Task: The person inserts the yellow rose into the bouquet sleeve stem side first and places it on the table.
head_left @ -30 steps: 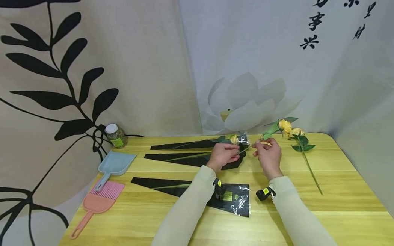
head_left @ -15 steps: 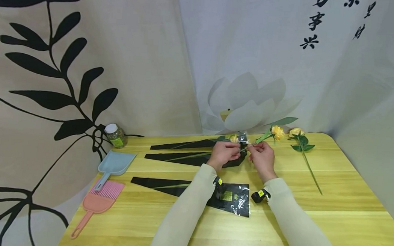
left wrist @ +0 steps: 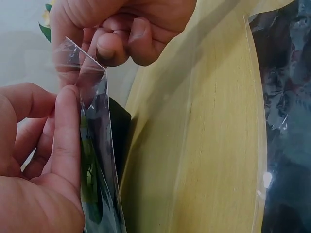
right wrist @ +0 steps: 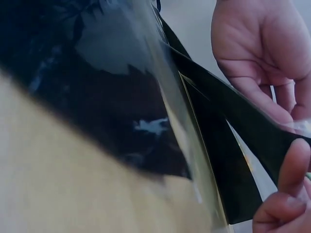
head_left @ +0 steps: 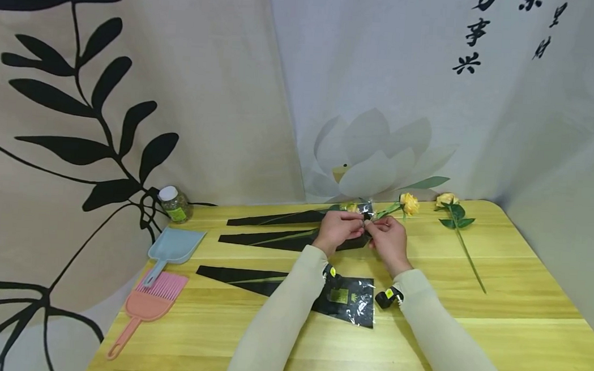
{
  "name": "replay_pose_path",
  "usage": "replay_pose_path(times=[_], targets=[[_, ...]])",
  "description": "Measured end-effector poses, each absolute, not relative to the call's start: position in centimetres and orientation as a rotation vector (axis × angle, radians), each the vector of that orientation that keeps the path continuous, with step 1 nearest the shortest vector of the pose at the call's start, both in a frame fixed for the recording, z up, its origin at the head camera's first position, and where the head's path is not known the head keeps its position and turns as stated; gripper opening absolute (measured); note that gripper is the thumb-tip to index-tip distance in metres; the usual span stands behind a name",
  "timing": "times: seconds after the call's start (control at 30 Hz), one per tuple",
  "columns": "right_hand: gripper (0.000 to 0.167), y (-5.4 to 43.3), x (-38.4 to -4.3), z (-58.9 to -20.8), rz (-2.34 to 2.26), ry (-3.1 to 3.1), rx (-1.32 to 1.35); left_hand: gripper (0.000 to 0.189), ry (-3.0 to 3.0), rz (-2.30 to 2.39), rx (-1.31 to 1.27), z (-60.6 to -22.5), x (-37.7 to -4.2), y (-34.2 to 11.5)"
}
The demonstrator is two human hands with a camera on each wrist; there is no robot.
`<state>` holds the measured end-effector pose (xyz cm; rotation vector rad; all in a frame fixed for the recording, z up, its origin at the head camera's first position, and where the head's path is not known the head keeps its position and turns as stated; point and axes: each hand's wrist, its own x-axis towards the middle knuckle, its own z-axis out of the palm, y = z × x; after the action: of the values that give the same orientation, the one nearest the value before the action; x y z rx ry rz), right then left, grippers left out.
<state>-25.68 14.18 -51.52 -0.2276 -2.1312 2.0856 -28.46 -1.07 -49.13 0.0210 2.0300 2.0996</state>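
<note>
directly between fingers (right wrist: 293,167): black sleeve (right wrist: 250,124)

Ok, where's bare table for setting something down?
Bare table: right of the right arm, nearer than the loose rose; also between the pink brush and left arm. Crowded: far middle, where the left hand and right hand work among black wrappers and the held rose.
</note>
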Motion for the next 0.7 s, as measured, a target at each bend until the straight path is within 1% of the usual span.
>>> replay_pose_path(times=[0.2, 0.37, 0.43, 0.63, 0.7], targets=[[0.029, 14.6, -25.5, -51.3, 2.059, -2.185, -0.148, 0.018, 2.027, 2.092, 0.013, -49.1, -28.6, -1.3], [0.026, 15.1, -25.4, -51.0, 2.012, -2.241, -0.068, 0.02, 2.04, 2.09, 0.013, -49.0, -28.6, -1.5], [0.024, 15.3, -25.5, -51.0, 1.991, -2.238, -0.085, 0.02, 2.046, 2.088, 0.016, -48.9, -28.6, -1.6], [0.028, 15.9, -25.6, -50.7, 2.068, -2.14, -0.156, 0.018, 2.04, 2.093, 0.016, -48.9, -28.5, -1.7], [0.024, 15.9, -25.6, -50.6, 2.114, -2.102, -0.18, 0.018, 2.037, 2.092, 0.013, -48.9, -28.6, -1.8]])
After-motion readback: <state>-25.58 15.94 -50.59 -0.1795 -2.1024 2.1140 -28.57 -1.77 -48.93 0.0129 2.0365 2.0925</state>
